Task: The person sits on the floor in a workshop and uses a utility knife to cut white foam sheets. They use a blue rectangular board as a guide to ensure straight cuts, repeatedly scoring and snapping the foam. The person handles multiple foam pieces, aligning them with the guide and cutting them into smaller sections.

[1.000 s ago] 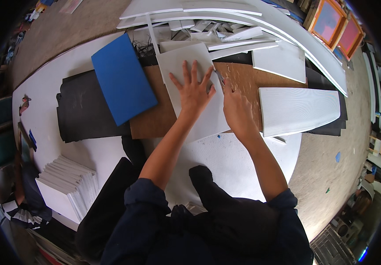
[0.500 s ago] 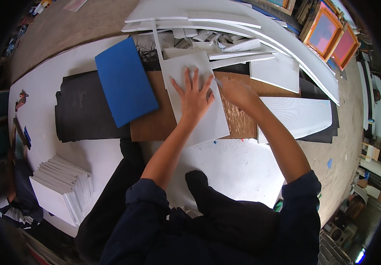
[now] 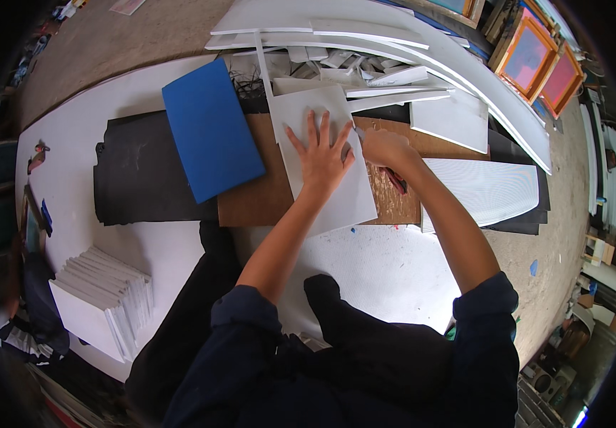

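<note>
My left hand (image 3: 323, 158) lies flat on a white rectangular panel (image 3: 347, 200), its fingers spread wide. Close by at the panel's right edge, my right hand (image 3: 386, 148) is closed around a utility knife (image 3: 396, 181). The knife's dark red handle sticks out below the fist, and its blade tip is by the panel's edge near my left fingertips. Beneath the panel is a worn brown board (image 3: 393, 203). A narrow white strip (image 3: 263, 68) runs away from the panel's far left corner.
Left of the panel lies a blue sheet (image 3: 214, 135) over a black mat (image 3: 140, 171). White offcuts (image 3: 386, 76) and long white sheets crowd the far side. A ribbed white piece (image 3: 482, 189) lies right. At lower left stands a stack of white panels (image 3: 94, 299), near another person's dark clothing.
The whole view has shifted slightly right. My right hand has turned a little, and the knife's red handle now shows below it. My left hand stays spread on the panel.
</note>
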### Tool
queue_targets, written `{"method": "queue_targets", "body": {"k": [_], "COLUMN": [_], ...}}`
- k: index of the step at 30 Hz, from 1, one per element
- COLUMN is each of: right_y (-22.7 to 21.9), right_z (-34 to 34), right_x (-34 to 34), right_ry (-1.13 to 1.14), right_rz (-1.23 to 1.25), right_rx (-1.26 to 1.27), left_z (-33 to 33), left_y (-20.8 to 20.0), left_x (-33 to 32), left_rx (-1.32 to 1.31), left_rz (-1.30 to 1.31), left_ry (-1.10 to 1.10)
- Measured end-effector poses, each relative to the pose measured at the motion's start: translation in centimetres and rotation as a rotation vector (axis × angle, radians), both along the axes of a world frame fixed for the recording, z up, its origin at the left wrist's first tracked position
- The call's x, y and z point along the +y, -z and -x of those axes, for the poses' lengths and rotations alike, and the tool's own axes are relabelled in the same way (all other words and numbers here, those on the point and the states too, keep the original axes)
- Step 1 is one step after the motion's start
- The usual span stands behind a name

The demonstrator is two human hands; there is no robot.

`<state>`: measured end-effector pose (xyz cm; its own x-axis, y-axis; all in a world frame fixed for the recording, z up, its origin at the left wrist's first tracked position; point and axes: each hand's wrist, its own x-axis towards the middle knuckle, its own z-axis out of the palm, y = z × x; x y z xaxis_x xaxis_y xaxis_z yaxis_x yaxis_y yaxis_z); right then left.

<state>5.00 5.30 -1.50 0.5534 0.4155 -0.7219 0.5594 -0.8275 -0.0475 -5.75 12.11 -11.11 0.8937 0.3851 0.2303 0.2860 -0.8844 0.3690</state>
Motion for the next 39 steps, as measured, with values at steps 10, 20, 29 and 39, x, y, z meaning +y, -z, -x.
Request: {"method": "queue_targets", "body": {"k": [10,20,29,39], "right_y": [0.8,0.7,0.9,1.3], "right_z": [0.9,1.4,1.7,2.2], "right_x": [0.3,-0.7,-1.2,-2.7], "right_ry": [-0.047,-0.018,0.054,0.012], "right_rz": [-0.009,-0.094,-0.074,-0.112], "right_rx": [-0.077,-0.079,-0.021,-0.007], "left_z": [-0.4,-0.2,-0.3,-0.3], "left_y": [0.0,-0.2,0.2,0.1], "left_x": [-0.2,-0.3,-0.4,-0.5], "left_rx": [-0.063,-0.001,-0.017,0.0], "left_rz": [0.003,0.012,-0.003,0.006], "left_ry": [-0.045,-0.041,-0.055,-0.057]}}
